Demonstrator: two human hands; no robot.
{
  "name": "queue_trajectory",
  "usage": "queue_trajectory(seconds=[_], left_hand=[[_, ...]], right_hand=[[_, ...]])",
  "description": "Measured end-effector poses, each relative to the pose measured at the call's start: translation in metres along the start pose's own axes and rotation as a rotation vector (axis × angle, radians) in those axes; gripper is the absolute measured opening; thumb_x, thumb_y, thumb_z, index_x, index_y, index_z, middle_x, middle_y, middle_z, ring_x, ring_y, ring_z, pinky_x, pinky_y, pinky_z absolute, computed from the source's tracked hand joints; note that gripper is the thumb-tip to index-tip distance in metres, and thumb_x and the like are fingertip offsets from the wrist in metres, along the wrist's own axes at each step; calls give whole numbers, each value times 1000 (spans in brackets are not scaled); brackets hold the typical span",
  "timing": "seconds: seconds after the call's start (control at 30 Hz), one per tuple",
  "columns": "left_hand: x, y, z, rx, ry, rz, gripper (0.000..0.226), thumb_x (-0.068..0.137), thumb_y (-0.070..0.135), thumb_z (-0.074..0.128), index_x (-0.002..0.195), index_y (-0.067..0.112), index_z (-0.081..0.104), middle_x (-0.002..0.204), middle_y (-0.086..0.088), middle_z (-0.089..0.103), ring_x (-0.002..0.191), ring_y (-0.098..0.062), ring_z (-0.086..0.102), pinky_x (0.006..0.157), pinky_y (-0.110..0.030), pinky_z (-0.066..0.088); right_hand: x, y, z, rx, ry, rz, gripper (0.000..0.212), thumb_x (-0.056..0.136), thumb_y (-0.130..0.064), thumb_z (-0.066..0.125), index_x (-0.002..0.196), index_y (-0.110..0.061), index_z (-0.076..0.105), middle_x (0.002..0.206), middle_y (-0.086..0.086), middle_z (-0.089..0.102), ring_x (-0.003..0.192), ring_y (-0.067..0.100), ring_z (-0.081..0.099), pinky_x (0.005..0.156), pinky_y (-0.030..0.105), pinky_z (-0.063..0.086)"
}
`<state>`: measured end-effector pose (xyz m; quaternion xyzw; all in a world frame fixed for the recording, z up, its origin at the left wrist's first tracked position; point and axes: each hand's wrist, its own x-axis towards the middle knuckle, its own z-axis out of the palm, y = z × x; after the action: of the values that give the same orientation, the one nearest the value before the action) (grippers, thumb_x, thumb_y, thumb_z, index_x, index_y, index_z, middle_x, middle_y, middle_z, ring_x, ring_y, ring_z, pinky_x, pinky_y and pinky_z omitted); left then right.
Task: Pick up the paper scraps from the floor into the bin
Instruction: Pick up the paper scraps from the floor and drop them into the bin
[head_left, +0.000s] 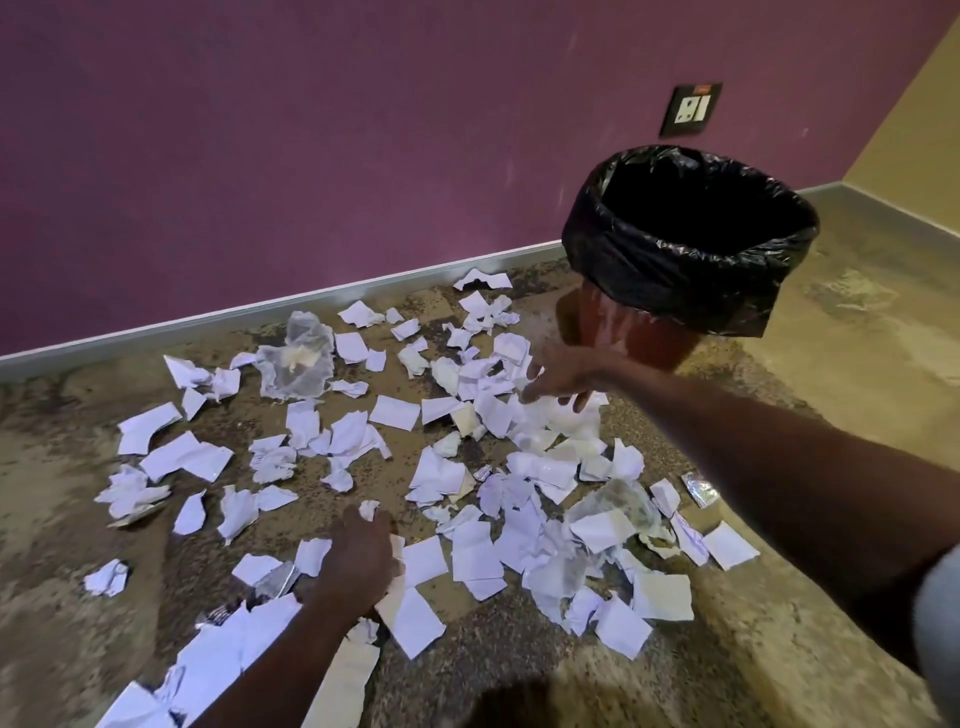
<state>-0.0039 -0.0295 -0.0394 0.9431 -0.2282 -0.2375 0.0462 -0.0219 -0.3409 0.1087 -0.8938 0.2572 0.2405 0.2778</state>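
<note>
Paper scraps (395, 413) lie strewn over floor (857, 364), left of & in front of bin (691, 249). Left hand (361, 553) palm-down on scraps, grip hidden, can't tell. Right hand (563, 376) fingers spread, empty, just by bin. Bin upright, mouth up, base partly hidden by liner.

Your right hand (558, 376) reaches over paper scraps (467, 467) beside the bin (685, 249) (black-lined); your left hand (361, 556) rests lower.

Head view: high, angled down, floor (519, 649) close.
</note>
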Motion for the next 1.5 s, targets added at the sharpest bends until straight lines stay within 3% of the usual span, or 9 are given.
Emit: queue_trajectory(seconds=[0.13,0.33,0.53,0.7,0.87,0.97,1.07,1.2,1.5], left_hand=[[2,-1,-6,-117,117,0,29,85,10,67,113,19,70,119,-10,61,106,-25,61,83,-31,55],[6,-3,-25,-263,247,-2,21,88,2,61,95,18,74,108,-8,70,92,-21,63,67,-25,45],[13,1,-44,-546,255,-40,16,84,29,74,86,20,60,83,-3,66,67,-18,66,57,-29,54],[24,13,-46,-517,321,-44,19,95,22,60,109,8,62,106,-12,68,97,-29,63,79,-32,46],[41,11,-30,-513,285,-29,33,95,15,58,126,4,57,128,-17,60,118,-31,55,96,-34,42],[46,9,-21,-373,134,-30,71,84,46,70,134,2,47,133,-22,52,124,-37,48,102,-44,40],[42,9,-14,-150,100,4,90,74,55,76,137,2,41,134,-23,45,124,-39,44,100,-45,39],[43,7,-9,-174,162,38,79,72,44,81,130,5,46,129,-20,49,116,-37,50,90,-41,45],[41,4,-17,-348,176,-40,48,81,40,72,104,-1,60,102,-17,63,93,-30,61,66,-30,37]], right_hand=[[10,-6,62,-327,-76,-123,76,89,-37,67,149,-15,25,145,15,40,110,28,51,74,31,51],[23,13,131,-518,-65,-326,88,86,-29,70,153,-23,14,143,20,29,127,42,41,97,45,44],[29,9,161,-583,4,-378,42,92,-13,56,132,-4,46,139,23,38,114,40,53,79,34,45],[33,-7,140,-510,25,-296,11,84,-5,55,95,-5,55,99,18,56,84,28,51,51,24,33],[53,-8,133,-71,228,-241,15,85,-1,46,97,-8,52,101,19,61,91,34,55,67,35,40],[55,-20,138,2,330,-299,11,93,-10,44,103,-15,47,102,18,55,83,27,47,70,34,40],[59,-28,154,-73,141,-265,50,97,-39,51,139,-15,39,130,25,43,110,40,52,87,40,45],[56,-43,182,-292,-14,-214,81,86,-59,59,150,-26,21,152,23,14,139,48,20,107,53,33],[53,-52,189,-191,147,-336,21,86,-12,65,104,-4,58,110,17,53,99,32,54,67,30,31]])
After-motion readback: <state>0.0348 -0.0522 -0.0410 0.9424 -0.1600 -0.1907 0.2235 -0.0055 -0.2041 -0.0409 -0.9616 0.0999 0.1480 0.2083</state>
